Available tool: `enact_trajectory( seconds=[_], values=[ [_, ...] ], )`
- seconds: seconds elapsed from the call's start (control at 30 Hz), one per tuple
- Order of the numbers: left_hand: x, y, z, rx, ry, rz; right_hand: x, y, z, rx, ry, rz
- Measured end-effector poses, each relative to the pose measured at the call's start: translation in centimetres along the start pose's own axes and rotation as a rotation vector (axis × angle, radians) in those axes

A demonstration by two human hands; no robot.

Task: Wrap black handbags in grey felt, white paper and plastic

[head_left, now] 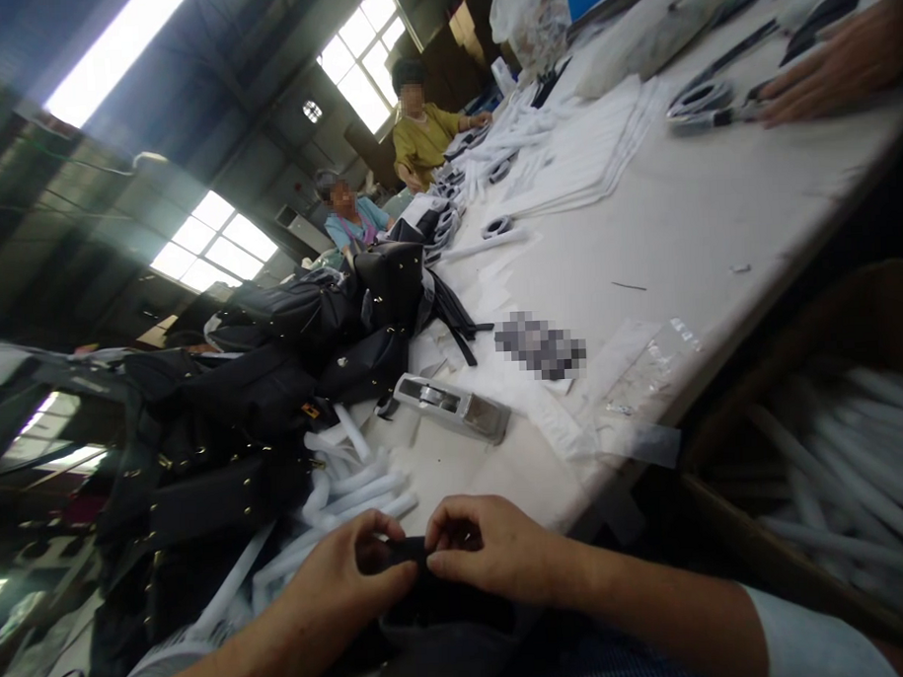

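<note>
At the bottom centre my left hand and my right hand meet over a black bag. Fingers and thumbs of both hands pinch its upper edge close together. Below them the bag's dark opening shows, while its lower part fades into shadow near my lap. Just beyond my hands a grey tape dispenser lies on the white table. White foam rolls are piled to the left of it, close to my left hand.
A large heap of black bags covers the left side. At lower right stands a cardboard box of white rolls. Another person's hand rests at upper right beside a black strap coil. Two people sit at the far end.
</note>
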State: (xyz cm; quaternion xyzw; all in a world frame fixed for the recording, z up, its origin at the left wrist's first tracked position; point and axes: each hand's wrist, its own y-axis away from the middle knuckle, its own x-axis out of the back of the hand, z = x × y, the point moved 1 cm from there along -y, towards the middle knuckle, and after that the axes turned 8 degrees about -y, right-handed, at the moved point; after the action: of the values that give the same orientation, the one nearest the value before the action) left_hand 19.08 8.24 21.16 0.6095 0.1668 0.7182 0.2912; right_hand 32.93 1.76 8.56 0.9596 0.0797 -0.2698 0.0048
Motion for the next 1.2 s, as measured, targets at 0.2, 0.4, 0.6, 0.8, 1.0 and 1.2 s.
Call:
enact_trajectory(
  seconds=[0.2,0.4,0.6,0.8,1.0,1.2],
  values=[
    [0.0,-0.2,-0.8,0.029,0.065,-0.039,0.2,-0.1,0.5,0.053,0.018,-0.069],
    [-0.2,-0.4,-1.3,-0.013,0.084,-0.059,0.0,0.2,0.6,0.027,0.011,-0.036],
    [-0.6,-0.8,-2.2,-0.052,0.167,-0.074,-0.4,0.0,0.3,-0.026,0.000,-0.051],
    [-0.9,-1.0,-2.5,-0.098,0.324,-0.127,-0.6,-0.4,0.7,-0.108,0.021,-0.077],
    [-1.3,-0.6,-2.4,-0.224,0.359,-0.101,-0.7,-0.7,0.1,-0.069,0.136,-0.103],
    [-1.4,-1.0,-2.4,-0.269,0.336,-0.088,-0.8,-1.0,-0.1,-0.009,0.219,-0.084]
  ],
)
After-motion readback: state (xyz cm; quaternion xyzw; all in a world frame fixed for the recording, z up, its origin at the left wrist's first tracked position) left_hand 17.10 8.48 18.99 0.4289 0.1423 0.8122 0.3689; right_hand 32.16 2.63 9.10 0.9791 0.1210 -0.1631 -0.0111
